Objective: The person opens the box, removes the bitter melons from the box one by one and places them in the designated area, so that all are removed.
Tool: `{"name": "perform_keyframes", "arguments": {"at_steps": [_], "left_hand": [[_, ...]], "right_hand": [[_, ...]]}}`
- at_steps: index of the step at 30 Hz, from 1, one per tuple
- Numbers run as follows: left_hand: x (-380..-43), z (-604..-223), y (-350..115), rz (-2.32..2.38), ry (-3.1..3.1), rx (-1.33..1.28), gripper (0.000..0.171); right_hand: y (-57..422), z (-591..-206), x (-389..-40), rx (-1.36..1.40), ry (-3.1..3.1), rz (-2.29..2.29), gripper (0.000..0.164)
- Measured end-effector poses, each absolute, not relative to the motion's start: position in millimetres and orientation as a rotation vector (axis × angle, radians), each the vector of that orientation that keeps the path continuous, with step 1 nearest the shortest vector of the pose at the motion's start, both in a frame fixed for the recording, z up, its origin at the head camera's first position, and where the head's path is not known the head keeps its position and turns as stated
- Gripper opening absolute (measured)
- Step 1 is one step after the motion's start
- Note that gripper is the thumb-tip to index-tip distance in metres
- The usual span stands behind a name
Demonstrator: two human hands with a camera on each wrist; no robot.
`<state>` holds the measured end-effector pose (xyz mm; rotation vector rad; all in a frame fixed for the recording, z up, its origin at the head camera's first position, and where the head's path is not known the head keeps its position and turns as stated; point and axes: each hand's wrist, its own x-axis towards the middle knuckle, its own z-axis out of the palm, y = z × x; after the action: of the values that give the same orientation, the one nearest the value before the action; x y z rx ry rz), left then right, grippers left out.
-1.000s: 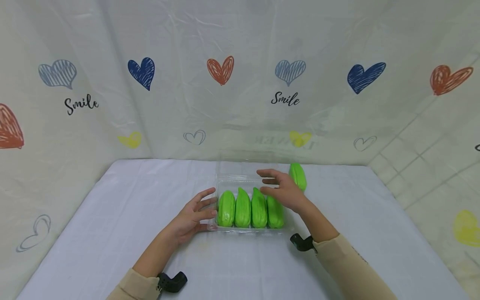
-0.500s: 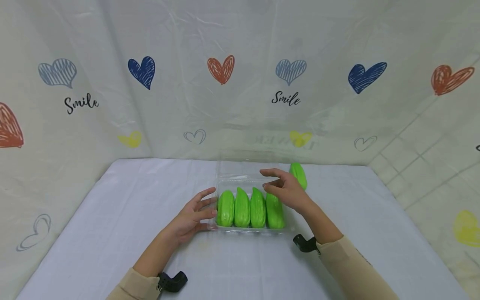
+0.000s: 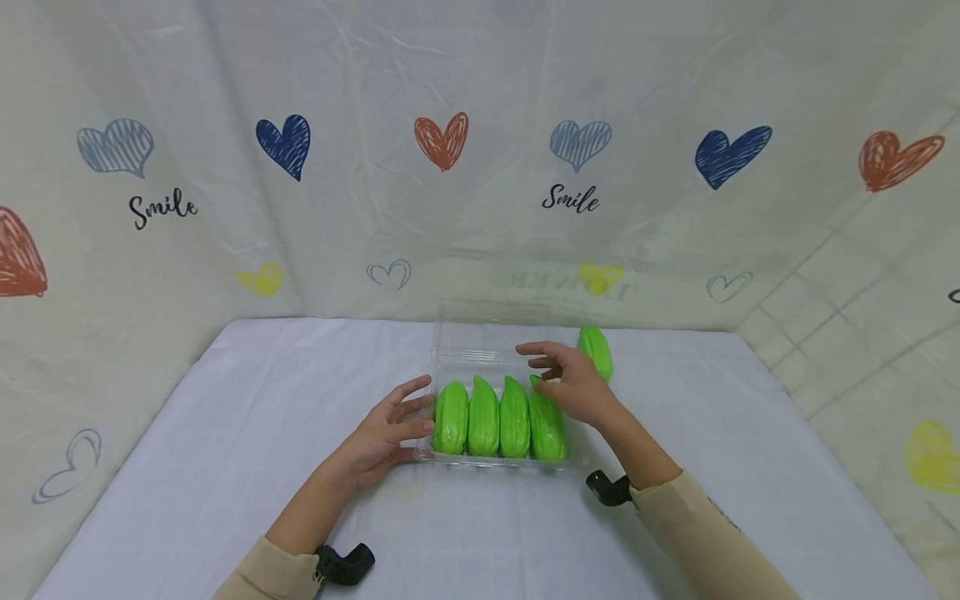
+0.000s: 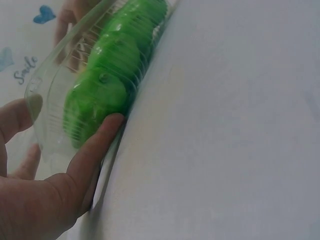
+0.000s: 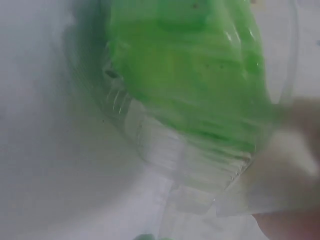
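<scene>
In the head view, a clear plastic clamshell box (image 3: 491,463) holds several bright green ridged gourds (image 3: 484,421) side by side, its lid raised at the back. My left hand (image 3: 386,433) rests along the box's left wall with spread fingers; the left wrist view shows its thumb (image 4: 102,137) against the lower wall. My right hand (image 3: 573,379) reaches over the right wall, thumb at the top of the rightmost gourd (image 3: 548,429) and index finger extended. That gourd leans slightly left at its top. A green gourd (image 5: 185,65) fills the right wrist view through the plastic.
Another green gourd (image 3: 597,354) lies on the white tablecloth (image 3: 480,533) behind the right hand. A pale curtain (image 3: 337,225) printed with hearts hangs behind the table. The raised lid (image 3: 487,333) stands near the table's back edge.
The right hand shifts slightly right, then back left and down. The rightmost gourd's top has moved left, closer to its neighbour. The left hand stays in place.
</scene>
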<state>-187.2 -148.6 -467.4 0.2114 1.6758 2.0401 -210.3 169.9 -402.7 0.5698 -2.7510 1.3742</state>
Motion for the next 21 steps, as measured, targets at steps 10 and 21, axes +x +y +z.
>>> {"name": "perform_keyframes", "arguments": {"at_steps": [10, 21], "left_hand": [[-188.2, -467.7, -149.2, 2.033, 1.695, 0.227, 0.077], [-187.8, -467.6, -149.3, 2.038, 1.693, 0.209, 0.076]], "right_hand": [[167.8, -405.6, -208.6, 0.623, -2.738, 1.217, 0.054], [166.0, -402.8, -212.4, 0.667, -2.859, 1.036, 0.062]]}}
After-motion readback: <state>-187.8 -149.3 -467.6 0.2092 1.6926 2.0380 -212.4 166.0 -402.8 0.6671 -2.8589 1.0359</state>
